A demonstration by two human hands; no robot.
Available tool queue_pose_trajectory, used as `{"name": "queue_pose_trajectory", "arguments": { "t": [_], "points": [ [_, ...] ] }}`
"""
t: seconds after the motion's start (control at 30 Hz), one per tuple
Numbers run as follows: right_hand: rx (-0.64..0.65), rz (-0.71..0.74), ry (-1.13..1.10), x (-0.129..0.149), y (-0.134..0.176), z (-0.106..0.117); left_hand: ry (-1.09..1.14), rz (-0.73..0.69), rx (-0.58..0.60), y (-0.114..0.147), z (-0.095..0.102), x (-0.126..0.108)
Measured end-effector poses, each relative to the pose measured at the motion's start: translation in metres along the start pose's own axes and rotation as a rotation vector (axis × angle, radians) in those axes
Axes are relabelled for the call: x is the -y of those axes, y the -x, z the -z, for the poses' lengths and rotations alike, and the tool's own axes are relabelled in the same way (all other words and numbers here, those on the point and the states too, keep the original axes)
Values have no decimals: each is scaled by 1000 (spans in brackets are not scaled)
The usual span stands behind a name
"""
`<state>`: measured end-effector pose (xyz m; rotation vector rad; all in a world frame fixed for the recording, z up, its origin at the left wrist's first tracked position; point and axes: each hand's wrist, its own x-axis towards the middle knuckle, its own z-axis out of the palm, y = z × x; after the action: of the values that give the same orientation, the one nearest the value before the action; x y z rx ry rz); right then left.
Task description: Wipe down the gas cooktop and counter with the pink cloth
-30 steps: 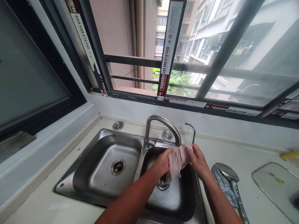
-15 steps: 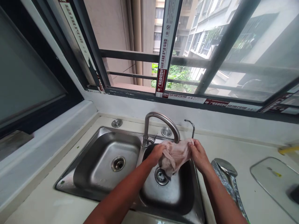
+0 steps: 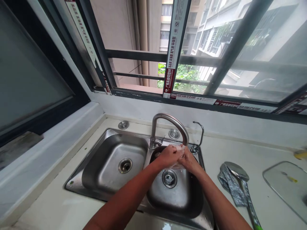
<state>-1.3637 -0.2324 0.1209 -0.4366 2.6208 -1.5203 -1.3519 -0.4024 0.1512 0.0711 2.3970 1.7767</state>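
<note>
Both hands are together under the spout of the curved faucet point(image 3: 170, 117), above the right basin point(image 3: 176, 199) of the steel sink. My left hand point(image 3: 170, 156) is closed on a bunched pale pink cloth point(image 3: 177, 147). My right hand point(image 3: 188, 160) presses against it from the other side, fingers wrapped round the same cloth. Most of the cloth is hidden between the hands. Below them shows the right basin's drain strainer point(image 3: 169, 178).
The left basin point(image 3: 96, 179) has its own drain. On the counter to the right lie a ladle-like metal utensil point(image 3: 237, 170) and a grey cloth point(image 3: 231, 187), with a glass lid point(image 3: 283, 182) farther right. A small thin tap point(image 3: 202, 132) stands behind the sink; a window runs along the back.
My hands have come together, and the cloth, spread between them before, is now bunched up inside them. The view has shifted slightly.
</note>
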Motion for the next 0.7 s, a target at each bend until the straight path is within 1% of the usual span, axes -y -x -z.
{"name": "queue_pose_trajectory", "arguments": {
  "t": [0.07,0.13,0.17,0.27,0.37,0.43,0.5,0.6,0.7],
  "points": [
    [-72,-27,42,-3,-4,-3,18,33,-82,6,3,5],
    [-147,-82,61,-4,-8,-5,73,117,-150,8,8,17],
    [-166,-104,55,-3,-9,-7,111,167,-159,6,10,23],
    [-171,-137,2,2,-10,-10,220,274,-102,-12,11,41],
    [-215,-141,-80,9,-8,-9,270,325,-46,-44,6,50],
    [-234,-135,-124,12,-6,-5,285,359,-46,-64,3,54],
    [-241,-139,-151,14,-4,0,302,384,-63,-77,3,57],
    [-263,-141,-186,17,-1,7,342,400,-94,-86,6,61],
    [-254,-135,-228,22,0,9,403,418,-125,-87,11,61]
  ]
}}
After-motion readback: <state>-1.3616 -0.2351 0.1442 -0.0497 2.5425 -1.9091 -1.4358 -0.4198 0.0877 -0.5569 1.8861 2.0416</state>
